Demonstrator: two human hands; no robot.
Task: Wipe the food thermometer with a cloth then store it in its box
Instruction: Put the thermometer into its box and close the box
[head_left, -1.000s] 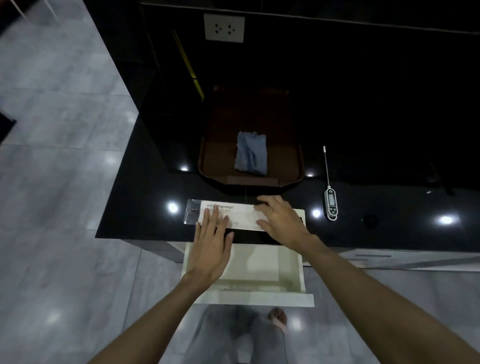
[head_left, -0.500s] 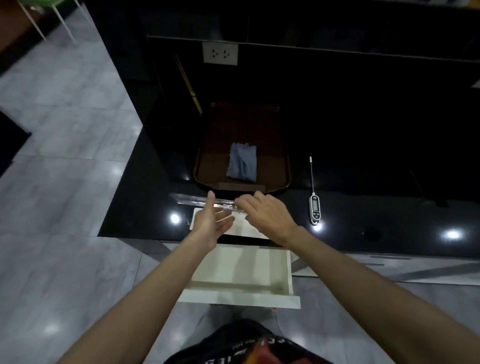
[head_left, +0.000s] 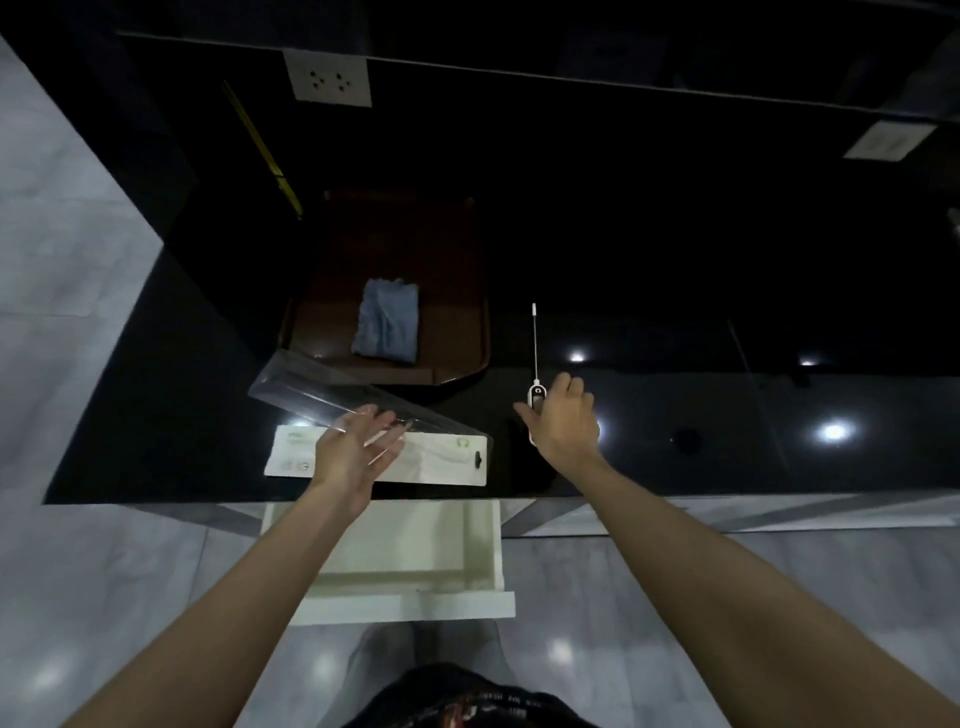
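Note:
The white food thermometer (head_left: 534, 343) lies on the black counter, its thin probe pointing away from me. My right hand (head_left: 563, 422) is over its body, fingers apart, hiding the lower half. The box's white backing card (head_left: 441, 463) lies flat at the counter's front edge. Its clear plastic lid (head_left: 306, 387) is swung up at an angle, and my left hand (head_left: 353, 452) holds it up from underneath. A folded blue-grey cloth (head_left: 387, 326) rests in the brown tray (head_left: 480, 332) behind the box.
An open white drawer (head_left: 405, 551) sticks out below the counter edge, right under the box. A wall socket (head_left: 328, 78) sits on the dark back wall. A yellow strip (head_left: 262, 148) runs down left of the tray. Grey floor tiles lie to the left.
My right hand left the box and moved right onto the thermometer. My left hand has tilted the clear lid further up and open.

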